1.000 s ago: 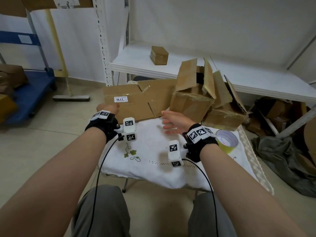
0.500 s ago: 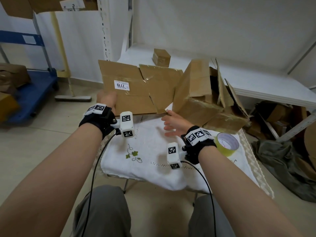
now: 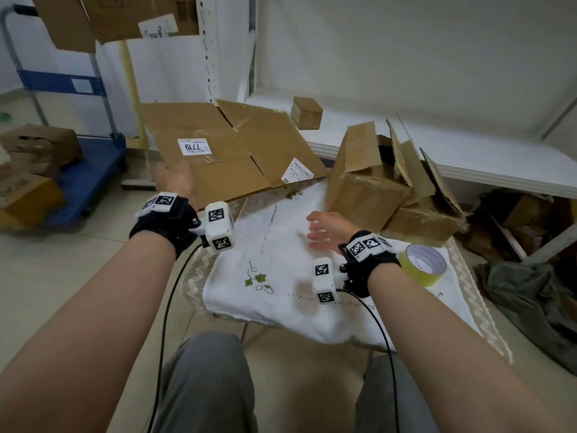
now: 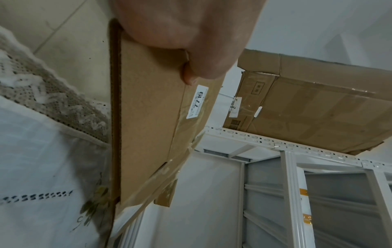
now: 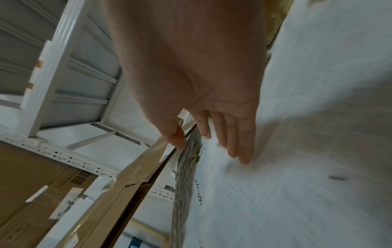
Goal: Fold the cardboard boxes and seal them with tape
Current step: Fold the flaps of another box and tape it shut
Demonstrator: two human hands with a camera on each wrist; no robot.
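Presently the left hand (image 3: 175,179) grips the near left edge of the flattened cardboard box (image 3: 224,151), thumb on top; the sheet tilts up over the far left edge of the cloth-covered counter (image 3: 281,295). Right hand (image 3: 327,229) hovers over the cloth, fingers (image 5: 244,151) released and straight, holding nothing. Bare cloth lies between both hands. Crumpled boxes (image 3: 374,189) crowd the far right; the tape roll (image 3: 424,267) sits beside the right wrist.
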